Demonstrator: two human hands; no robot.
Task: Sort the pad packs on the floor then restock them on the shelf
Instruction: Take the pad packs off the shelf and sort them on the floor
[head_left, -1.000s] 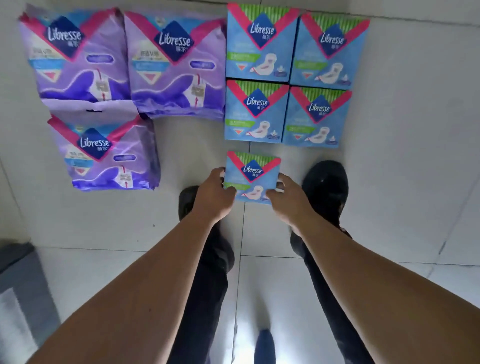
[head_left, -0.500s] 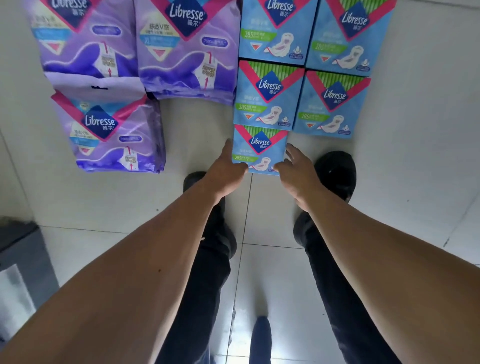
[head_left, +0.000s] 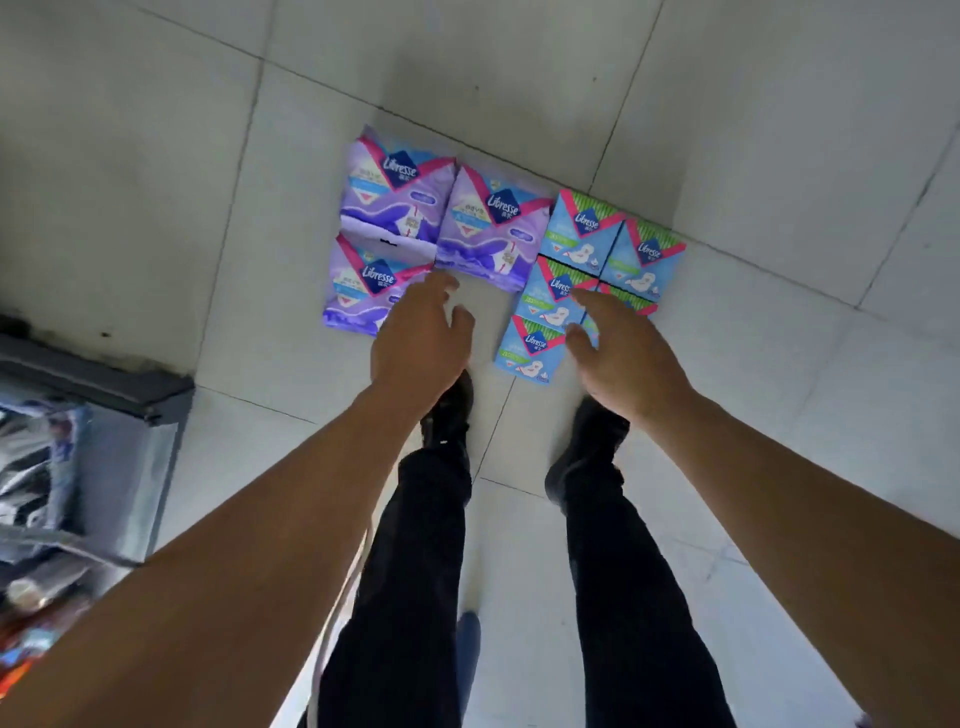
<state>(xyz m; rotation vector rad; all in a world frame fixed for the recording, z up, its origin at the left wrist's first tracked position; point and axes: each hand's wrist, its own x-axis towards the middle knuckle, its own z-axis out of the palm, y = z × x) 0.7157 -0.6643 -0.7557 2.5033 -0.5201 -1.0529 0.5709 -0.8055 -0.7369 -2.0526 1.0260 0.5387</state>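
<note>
On the pale tiled floor (head_left: 779, 130), head view: three purple soft-plastic pad packs (head_left: 395, 197) lie flat in a touching cluster on the left side, two in the far row and one nearer. Just beside them to the right lie five blue square pad packs (head_left: 582, 228) with green-striped tops, edges touching, two by two with a fifth blue pack (head_left: 527, 351) nearest the feet.

Left hand (head_left: 421, 338): forearm extended forward and down, palm down, fingers loosely spread and slightly curled, holding nothing. In the picture it overlaps the lower right corner of the nearest purple pack (head_left: 358, 291); contact cannot be determined.

Right hand (head_left: 623, 353): forearm extended likewise, palm down, fingers spread, empty. It covers part of the lower-right blue pack; the thumb lies just beside the fifth blue pack's right edge.

Two black shoes (head_left: 449, 410) stand just short of the packs. Grey shelf edge (head_left: 104, 384) at left, contents blurred.
</note>
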